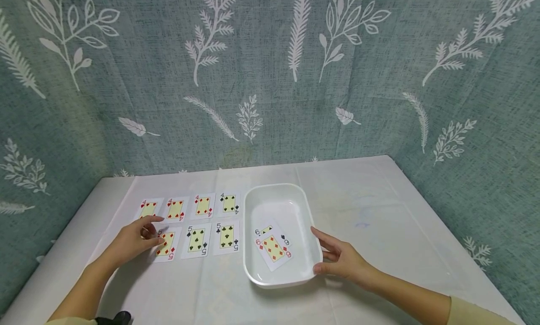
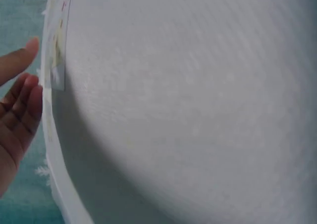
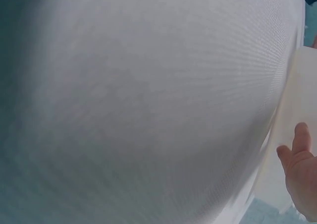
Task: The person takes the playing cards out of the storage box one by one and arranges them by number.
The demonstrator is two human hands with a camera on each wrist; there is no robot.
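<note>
Playing cards lie face up in two rows on the white table cloth [image 1: 371, 212]: a back row of fours [image 1: 203, 206] and a front row of three fives. My left hand [image 1: 157, 231] rests on the leftmost five, a red one [image 1: 168, 245], with fingers stretched over its left edge. In the left wrist view its fingers [image 2: 20, 102] sit beside a card's edge [image 2: 56, 60]. A white tray [image 1: 276, 196] holds two sixes [image 1: 273, 246]. My right hand [image 1: 328, 253] touches the tray's right rim with straight fingers and thumb. The right wrist view shows its fingers [image 3: 298, 169] at the lower right.
A black five [image 1: 196, 240] and a second black five [image 1: 227, 237] lie between my left hand and the tray. A teal leaf-print curtain [image 1: 270, 71] closes off the back and sides. A dark object [image 1: 118, 318] shows at the bottom edge.
</note>
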